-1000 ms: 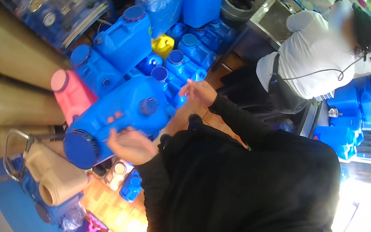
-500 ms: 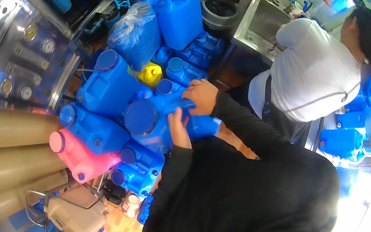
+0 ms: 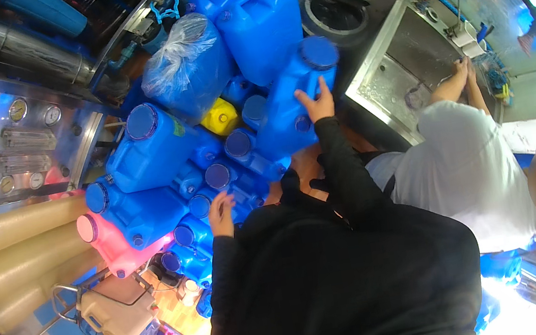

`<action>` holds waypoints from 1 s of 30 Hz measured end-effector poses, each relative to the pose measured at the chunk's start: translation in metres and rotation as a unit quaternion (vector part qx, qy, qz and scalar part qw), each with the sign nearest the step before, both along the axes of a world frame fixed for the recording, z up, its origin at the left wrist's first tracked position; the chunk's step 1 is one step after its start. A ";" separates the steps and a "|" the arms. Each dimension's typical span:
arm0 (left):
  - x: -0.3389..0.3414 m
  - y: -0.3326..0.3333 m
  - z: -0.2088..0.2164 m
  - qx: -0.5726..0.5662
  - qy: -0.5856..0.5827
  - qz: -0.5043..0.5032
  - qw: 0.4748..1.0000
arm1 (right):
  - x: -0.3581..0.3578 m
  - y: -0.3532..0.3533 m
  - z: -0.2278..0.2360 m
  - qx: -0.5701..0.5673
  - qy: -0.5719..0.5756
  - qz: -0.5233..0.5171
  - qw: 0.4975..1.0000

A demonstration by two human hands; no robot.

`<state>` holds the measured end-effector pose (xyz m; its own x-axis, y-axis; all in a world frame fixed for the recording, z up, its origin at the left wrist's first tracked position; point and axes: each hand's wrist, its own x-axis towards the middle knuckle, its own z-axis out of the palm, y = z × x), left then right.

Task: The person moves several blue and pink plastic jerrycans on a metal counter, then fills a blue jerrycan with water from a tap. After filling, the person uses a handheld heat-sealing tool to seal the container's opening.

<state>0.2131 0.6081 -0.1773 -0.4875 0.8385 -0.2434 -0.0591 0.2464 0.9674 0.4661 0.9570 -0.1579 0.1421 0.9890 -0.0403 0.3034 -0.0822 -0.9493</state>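
- Gripping a tilted blue jug in the fingers of the right hand.
- Pointing its cap up-right, base down-left, along a diagonal long axis.
- Located beside clustered smaller jugs, left of the steel sink.
- Holding nothing in the left hand, with fingers loosely parted.

My right hand grips a tall blue jug, tilted, with a yellow jug to that hand's left and a metal sink to its right. My left hand is empty, fingers loosely spread, just beside shorter blue jugs; a pink jug sits farther left of it.
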 end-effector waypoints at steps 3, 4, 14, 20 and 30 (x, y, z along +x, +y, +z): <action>-0.030 -0.101 -0.075 -0.106 0.092 0.064 0.988 | -0.004 0.060 -0.007 0.075 -0.102 -0.077 0.989; -0.031 -0.136 -0.097 -0.166 0.110 0.122 0.972 | -0.004 0.073 -0.009 0.071 -0.133 -0.082 0.985; 0.005 -0.244 -0.093 -0.458 0.001 0.099 0.884 | 0.021 0.178 -0.014 -0.081 -0.299 -0.128 0.942; -0.011 -0.180 -0.076 -0.346 0.114 -0.036 0.931 | 0.012 0.192 -0.025 -0.042 -0.341 -0.186 0.920; -0.070 0.185 -0.038 -0.136 0.172 -0.228 0.949 | 0.015 0.182 -0.026 0.094 -0.343 -0.195 0.914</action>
<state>0.1436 0.7926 -0.2155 -0.1794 0.9100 -0.3737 0.4216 0.4144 0.8065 0.4810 1.1391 -0.1835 0.4132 0.8378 0.3570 0.8156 -0.1661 -0.5543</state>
